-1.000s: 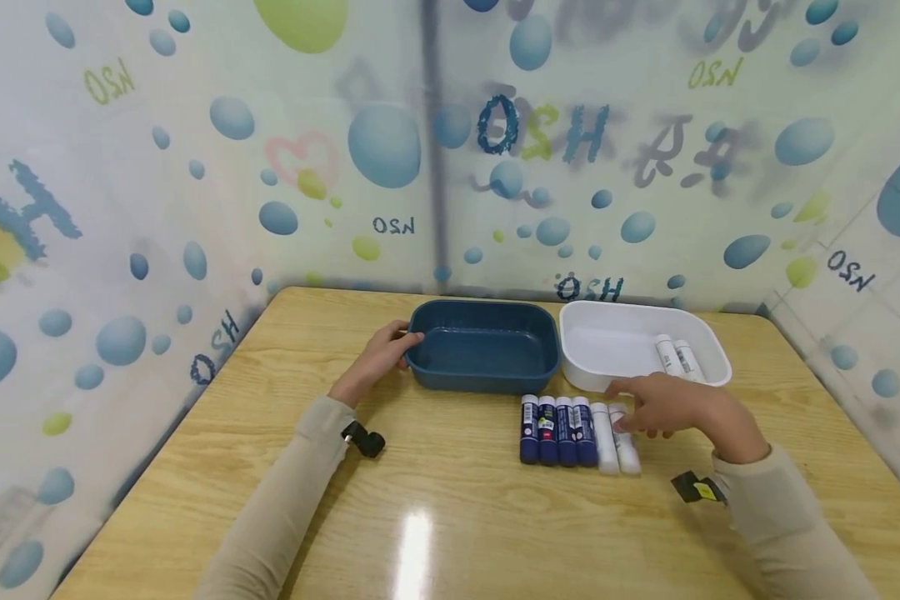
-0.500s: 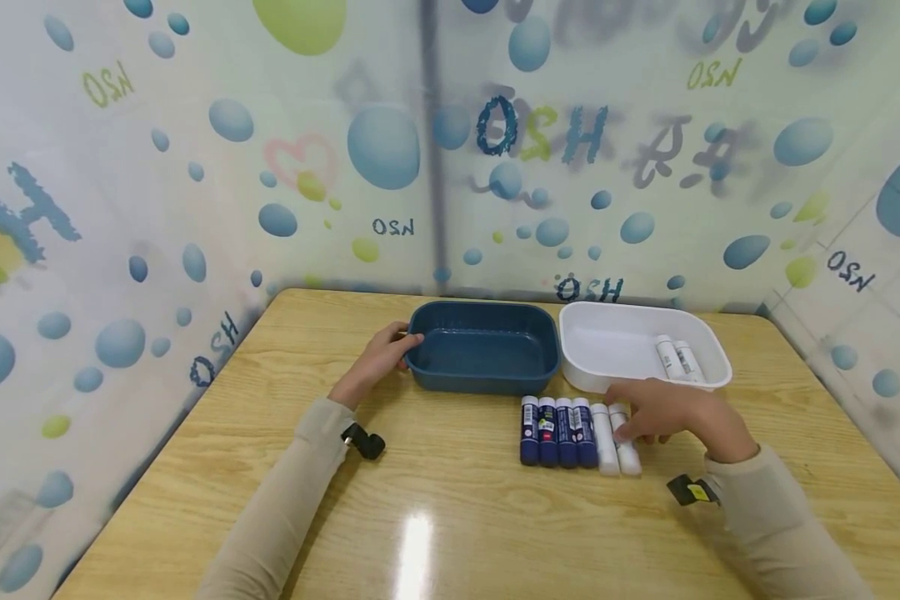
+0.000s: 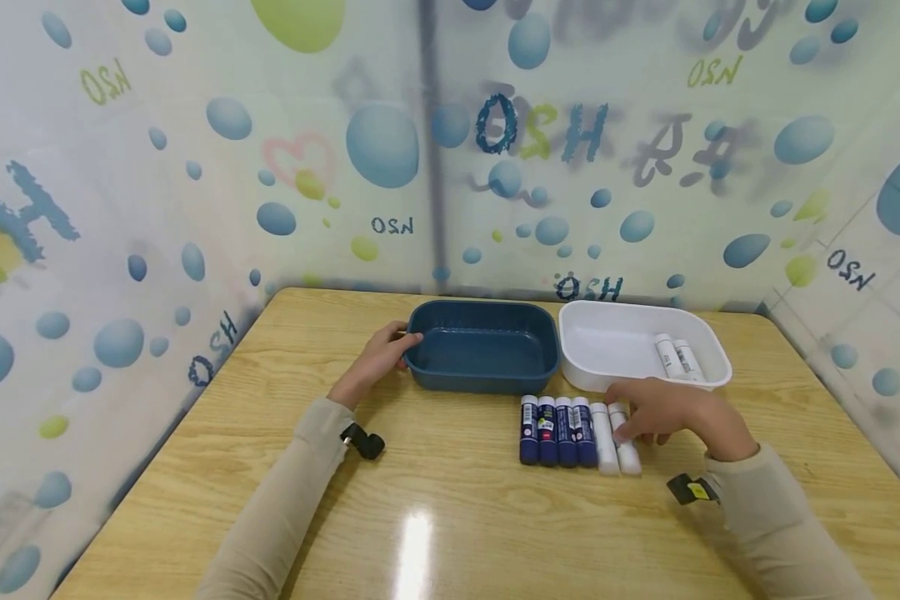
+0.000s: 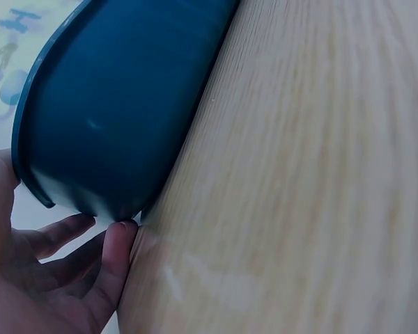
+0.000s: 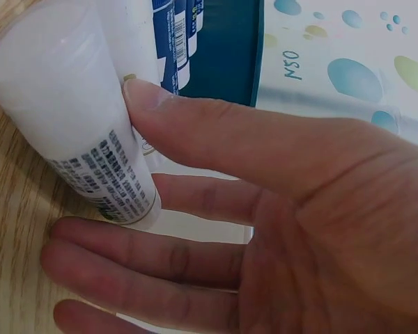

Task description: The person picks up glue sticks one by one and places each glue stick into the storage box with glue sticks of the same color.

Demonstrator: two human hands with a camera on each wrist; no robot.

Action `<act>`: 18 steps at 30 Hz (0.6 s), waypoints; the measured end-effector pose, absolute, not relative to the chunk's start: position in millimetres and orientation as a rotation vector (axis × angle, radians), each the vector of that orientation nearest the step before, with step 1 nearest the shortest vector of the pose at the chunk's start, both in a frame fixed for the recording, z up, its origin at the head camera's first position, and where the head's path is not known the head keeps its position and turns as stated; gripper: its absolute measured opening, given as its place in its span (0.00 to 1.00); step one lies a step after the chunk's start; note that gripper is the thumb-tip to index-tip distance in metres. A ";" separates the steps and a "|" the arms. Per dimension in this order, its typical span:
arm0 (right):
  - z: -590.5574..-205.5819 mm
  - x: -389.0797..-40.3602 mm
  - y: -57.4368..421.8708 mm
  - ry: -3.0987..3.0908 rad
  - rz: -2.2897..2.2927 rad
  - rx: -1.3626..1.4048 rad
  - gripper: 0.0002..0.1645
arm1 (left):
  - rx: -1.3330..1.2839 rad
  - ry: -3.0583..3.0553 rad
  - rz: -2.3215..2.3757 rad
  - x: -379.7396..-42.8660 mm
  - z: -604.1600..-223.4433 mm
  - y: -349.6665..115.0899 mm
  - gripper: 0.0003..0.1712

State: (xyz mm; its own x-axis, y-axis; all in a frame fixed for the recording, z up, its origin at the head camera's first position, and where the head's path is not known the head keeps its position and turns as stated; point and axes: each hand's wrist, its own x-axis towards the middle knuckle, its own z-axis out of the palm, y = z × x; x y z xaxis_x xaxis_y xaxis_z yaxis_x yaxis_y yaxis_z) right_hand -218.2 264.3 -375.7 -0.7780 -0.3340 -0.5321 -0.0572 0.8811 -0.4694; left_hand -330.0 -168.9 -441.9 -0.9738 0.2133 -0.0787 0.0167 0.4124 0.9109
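At the left end of a dark blue plastic box (image 3: 483,385), my left hand (image 3: 378,360) grips the rim, thumb over the edge and fingers against the outer wall. In the left wrist view the fingertips (image 4: 118,236) touch that wall near its base. My right hand (image 3: 663,412) is at the rightmost white glue stick (image 3: 627,457), thumb on its side and index finger behind its far end. Its printed label shows in the right wrist view. Another white glue stick (image 3: 604,446) lies beside it, followed leftward by several navy glue sticks (image 3: 547,446) with white ends.
A white box (image 3: 600,337) stands right of the blue one, with two white glue sticks (image 3: 671,358) inside at its right end. Both boxes are near the back edge of the wooden table (image 3: 420,467). A patterned curtain (image 3: 390,150) hangs behind.
My right hand has shifted slightly left and its thumb has come onto the rightmost white glue stick. The left hand stays on the blue box. The last half second shows almost no motion.
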 end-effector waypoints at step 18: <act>-377.7 -218.5 260.9 2.429 -0.554 -0.263 0.37 | 0.221 2.504 1.605 -326.7 -442.8 -170.0 0.32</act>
State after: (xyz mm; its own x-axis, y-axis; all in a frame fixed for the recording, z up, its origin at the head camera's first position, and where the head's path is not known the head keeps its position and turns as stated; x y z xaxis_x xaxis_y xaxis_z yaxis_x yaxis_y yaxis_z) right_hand -218.5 260.9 -377.7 -0.7844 -0.3150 -0.5344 -0.0520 0.8919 -0.4493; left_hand -326.7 -170.0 -442.8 -0.9764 0.2090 -0.0541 0.0382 0.4136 0.9096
